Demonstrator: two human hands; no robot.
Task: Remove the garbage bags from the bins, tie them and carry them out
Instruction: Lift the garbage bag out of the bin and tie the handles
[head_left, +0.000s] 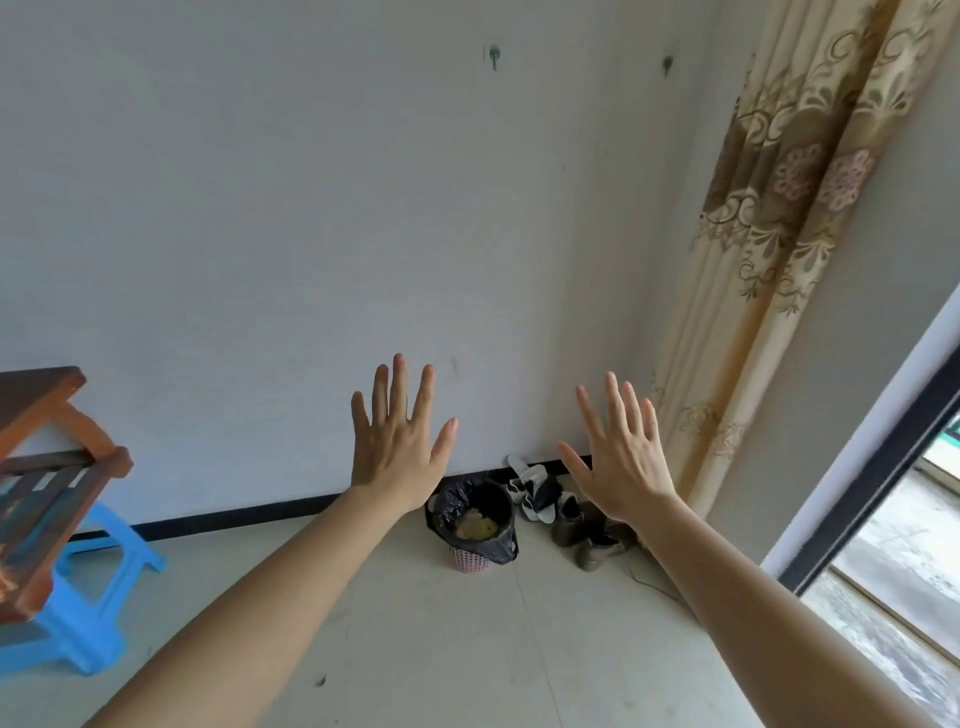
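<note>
A small pink woven bin (471, 560) stands on the floor against the far wall. A black garbage bag (460, 503) lines it and folds over its rim; yellowish rubbish lies inside. My left hand (397, 446) is held out in front of me, fingers spread and straight, back of the hand toward me. My right hand (621, 456) is held out the same way to the right. Both hands hold nothing and are well short of the bin, which shows between them.
Several shoes (540, 492) lie beside the bin in the corner. A patterned curtain (779, 249) hangs at the right, next to an open doorway (893, 587). A blue plastic stool (83, 618) and a wooden piece of furniture (36, 483) stand at the left.
</note>
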